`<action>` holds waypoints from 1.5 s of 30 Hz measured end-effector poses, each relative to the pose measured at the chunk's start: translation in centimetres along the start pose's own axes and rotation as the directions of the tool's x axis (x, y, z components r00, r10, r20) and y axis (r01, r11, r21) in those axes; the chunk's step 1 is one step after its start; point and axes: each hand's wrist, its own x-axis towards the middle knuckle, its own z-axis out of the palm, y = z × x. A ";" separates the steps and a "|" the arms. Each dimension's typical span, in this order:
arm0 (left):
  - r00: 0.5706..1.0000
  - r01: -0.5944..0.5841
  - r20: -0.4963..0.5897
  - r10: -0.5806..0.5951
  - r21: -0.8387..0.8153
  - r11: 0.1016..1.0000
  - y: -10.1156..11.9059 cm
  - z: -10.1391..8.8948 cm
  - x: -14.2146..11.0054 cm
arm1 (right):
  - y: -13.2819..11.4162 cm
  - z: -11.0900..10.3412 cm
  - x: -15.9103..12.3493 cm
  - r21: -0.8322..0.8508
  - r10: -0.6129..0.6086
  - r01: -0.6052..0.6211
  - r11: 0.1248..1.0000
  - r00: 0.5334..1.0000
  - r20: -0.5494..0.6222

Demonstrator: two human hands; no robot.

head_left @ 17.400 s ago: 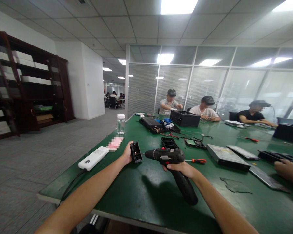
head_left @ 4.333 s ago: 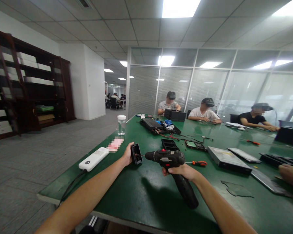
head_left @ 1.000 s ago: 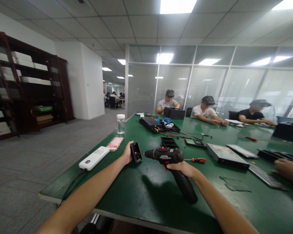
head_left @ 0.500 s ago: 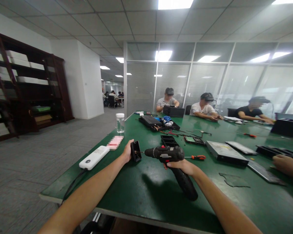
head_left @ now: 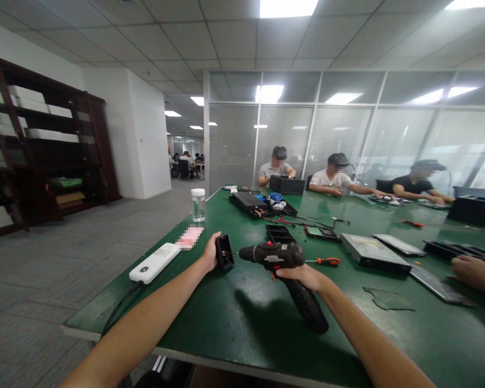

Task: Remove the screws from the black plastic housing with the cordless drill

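My left hand [head_left: 212,252] grips a small black open-faced housing [head_left: 225,252] by its left side, tilted up with its hollow facing right. Copper-coloured bits show inside it. In my right hand [head_left: 301,276] is a black cordless drill [head_left: 272,254], my fingers wrapped round the handle below the body. Its thin bit points left and reaches into the housing; I cannot tell what the tip touches. Behind the drill lies a black slotted frame [head_left: 280,234]. A screwdriver with an orange and black handle [head_left: 328,261] lies just right of the drill.
On the green table [head_left: 210,323] a white device [head_left: 156,262] with a cable and a clear jar [head_left: 198,206] stand left. To the right lie a metal drive [head_left: 374,254], a circuit board [head_left: 321,232] and a thin dark outline piece [head_left: 389,299]. A co-worker's hand [head_left: 475,275] is at far right.
My hands, the drill and the housing keep nearly the same pose. Across the table, the middle co-worker has stretched an arm out to the right. The view has shifted slightly.
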 end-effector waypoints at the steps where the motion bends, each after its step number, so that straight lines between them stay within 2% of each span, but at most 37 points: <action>1: 1.000 -0.002 0.002 0.002 0.005 1.000 0.0 0.0 0.0 | 0.0 0.0 0.0 0.005 0.001 -0.001 1.000 1.000 0.000; 17: 0.999 -0.025 -0.024 0.026 0.039 0.999 -0.1 -0.2 0.4 | 0.2 -0.1 0.2 0.015 -0.019 0.019 1.000 1.000 0.006; 28: 0.999 -0.012 -0.032 0.013 0.024 1.000 0.0 -0.2 0.2 | 0.1 -0.1 0.1 -0.010 0.019 -0.019 1.000 1.000 0.012; 36: 1.000 -0.014 -0.017 0.014 0.029 0.999 0.0 -0.2 0.3 | 0.0 0.1 0.1 0.049 -0.007 0.007 0.999 1.000 0.000; 45: 0.999 -0.029 -0.032 0.029 0.030 0.999 0.0 0.0 0.0 | 0.1 -0.1 0.1 -0.007 0.008 -0.008 1.000 1.000 0.007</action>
